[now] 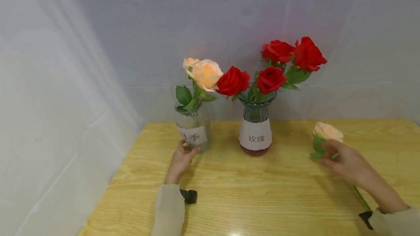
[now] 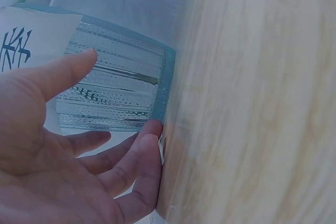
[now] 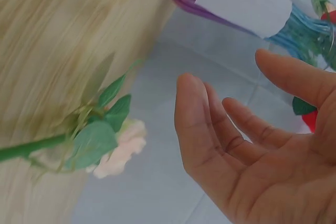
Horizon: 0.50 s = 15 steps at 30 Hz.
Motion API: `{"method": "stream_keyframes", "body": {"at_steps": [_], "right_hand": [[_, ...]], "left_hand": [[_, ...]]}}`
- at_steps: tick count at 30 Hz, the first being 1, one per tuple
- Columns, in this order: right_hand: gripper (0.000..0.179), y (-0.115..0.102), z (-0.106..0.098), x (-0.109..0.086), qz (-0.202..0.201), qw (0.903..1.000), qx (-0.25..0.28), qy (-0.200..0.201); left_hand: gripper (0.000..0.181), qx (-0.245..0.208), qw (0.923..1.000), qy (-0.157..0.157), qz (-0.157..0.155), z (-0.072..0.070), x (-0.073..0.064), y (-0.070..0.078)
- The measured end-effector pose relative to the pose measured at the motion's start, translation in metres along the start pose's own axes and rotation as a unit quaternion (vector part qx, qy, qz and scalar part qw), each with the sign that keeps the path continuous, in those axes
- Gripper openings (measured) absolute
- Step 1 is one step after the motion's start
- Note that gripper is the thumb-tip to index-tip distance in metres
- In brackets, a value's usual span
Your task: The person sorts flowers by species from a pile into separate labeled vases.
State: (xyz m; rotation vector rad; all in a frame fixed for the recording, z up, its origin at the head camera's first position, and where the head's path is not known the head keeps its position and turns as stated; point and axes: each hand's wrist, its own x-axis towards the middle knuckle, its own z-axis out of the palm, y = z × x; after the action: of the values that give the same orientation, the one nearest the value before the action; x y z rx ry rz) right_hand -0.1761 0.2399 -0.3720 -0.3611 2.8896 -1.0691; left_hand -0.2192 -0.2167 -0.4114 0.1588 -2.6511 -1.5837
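Observation:
A clear glass vase (image 1: 193,119) with a white paper label and pale peach roses (image 1: 206,74) stands at the left of the table. My left hand (image 1: 181,157) is at its lower side, fingers loosely bent; in the left wrist view the thumb (image 2: 71,72) overlaps the glass (image 2: 113,77), and firm contact is unclear. A single peach rose (image 1: 328,132) with green leaves lies at the right, its stem (image 1: 362,197) running toward the front. Over it hovers my right hand (image 1: 351,163); the right wrist view shows the fingers spread apart from the flower (image 3: 123,150), holding nothing.
Between the hands a second glass vase (image 1: 256,134), also labelled, holds several red roses (image 1: 271,79) and has purplish liquid at its bottom. Pale sheeting (image 1: 157,28) hangs behind the wooden table (image 1: 256,192) and along its left side.

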Motion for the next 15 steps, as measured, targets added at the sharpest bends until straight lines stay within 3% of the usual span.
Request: {"method": "stream_keyframes", "body": {"at_steps": [7,15], "right_hand": [[0.043,0.013,-0.008,-0.007,0.007,0.9998,-0.019,-0.009],[0.047,0.03,-0.015,-0.017,0.06,0.9969,0.003,-0.05]], "left_hand": [[0.07,0.003,1.0,0.002,-0.002,-0.001,0.001,0.0],[0.07,0.003,1.0,0.002,-0.002,-0.001,0.001,-0.001]]}}
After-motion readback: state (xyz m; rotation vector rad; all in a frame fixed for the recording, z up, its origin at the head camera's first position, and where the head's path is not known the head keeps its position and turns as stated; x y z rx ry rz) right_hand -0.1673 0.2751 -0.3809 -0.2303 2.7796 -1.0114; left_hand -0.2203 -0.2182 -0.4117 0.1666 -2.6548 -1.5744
